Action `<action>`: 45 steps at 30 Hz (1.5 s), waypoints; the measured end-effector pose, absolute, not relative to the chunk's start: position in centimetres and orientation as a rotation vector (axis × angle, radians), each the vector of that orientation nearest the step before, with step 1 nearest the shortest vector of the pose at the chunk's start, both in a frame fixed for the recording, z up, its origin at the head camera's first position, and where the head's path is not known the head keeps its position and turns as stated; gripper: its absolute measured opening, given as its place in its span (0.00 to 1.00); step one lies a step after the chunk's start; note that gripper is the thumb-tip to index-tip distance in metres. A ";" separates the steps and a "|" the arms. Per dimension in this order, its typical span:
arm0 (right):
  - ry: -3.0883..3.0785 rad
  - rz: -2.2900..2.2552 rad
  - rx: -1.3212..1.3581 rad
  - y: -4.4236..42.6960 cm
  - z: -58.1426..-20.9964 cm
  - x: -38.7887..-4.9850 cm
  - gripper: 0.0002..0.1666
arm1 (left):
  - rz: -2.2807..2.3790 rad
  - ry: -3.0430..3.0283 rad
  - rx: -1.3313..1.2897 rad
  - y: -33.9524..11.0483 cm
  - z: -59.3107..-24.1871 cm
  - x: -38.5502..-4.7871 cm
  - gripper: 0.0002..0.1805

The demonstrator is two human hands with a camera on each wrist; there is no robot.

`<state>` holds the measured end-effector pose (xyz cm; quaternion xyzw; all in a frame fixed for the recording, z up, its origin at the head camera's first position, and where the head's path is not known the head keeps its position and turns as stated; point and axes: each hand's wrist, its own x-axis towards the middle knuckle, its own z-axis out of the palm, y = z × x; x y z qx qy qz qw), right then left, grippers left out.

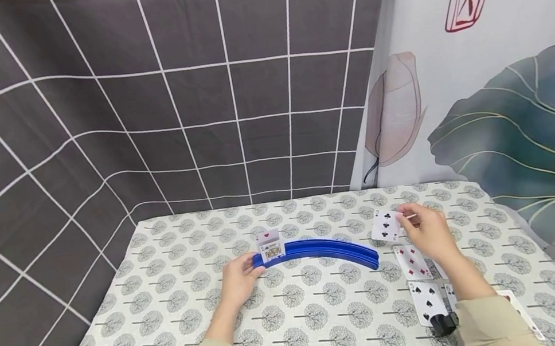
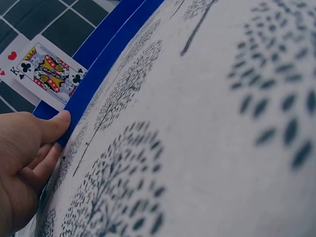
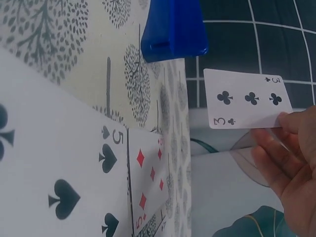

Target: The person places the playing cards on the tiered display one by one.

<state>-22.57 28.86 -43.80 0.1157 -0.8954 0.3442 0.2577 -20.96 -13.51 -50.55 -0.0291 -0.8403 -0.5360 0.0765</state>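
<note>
A curved blue card holder [image 1: 328,246] lies on the table, and my left hand [image 1: 238,280] pinches its left end, thumb in front and fingers behind. Standing in its slots at that end are a king of clubs [image 2: 52,74] and, behind it, a heart card [image 2: 11,58] whose rank is hidden. Off the holder's right end, my right hand [image 1: 427,232] holds a three of clubs [image 3: 247,98] by its edge, between thumb and fingers. The card is raised above the table, its face turned towards me.
Face up below my right hand lie a five of diamonds [image 1: 413,263] and a five of spades [image 1: 427,300]. Other cards are partly covered by the right forearm; one card [image 1: 520,310] shows beyond the sleeve. A dark checked curtain [image 1: 200,96] hangs behind the patterned tablecloth [image 1: 316,318].
</note>
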 end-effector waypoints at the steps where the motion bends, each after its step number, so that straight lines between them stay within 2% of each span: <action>1: -2.429 0.937 0.316 28.8 -43.8 -22.6 0.09 | -1.599 -2.519 -0.093 -13.5 -50.6 -21.0 0.22; 45: -2.362 0.932 0.405 25.9 -43.3 -23.5 0.06 | -1.608 -2.516 -0.112 -13.6 -50.7 -21.0 0.21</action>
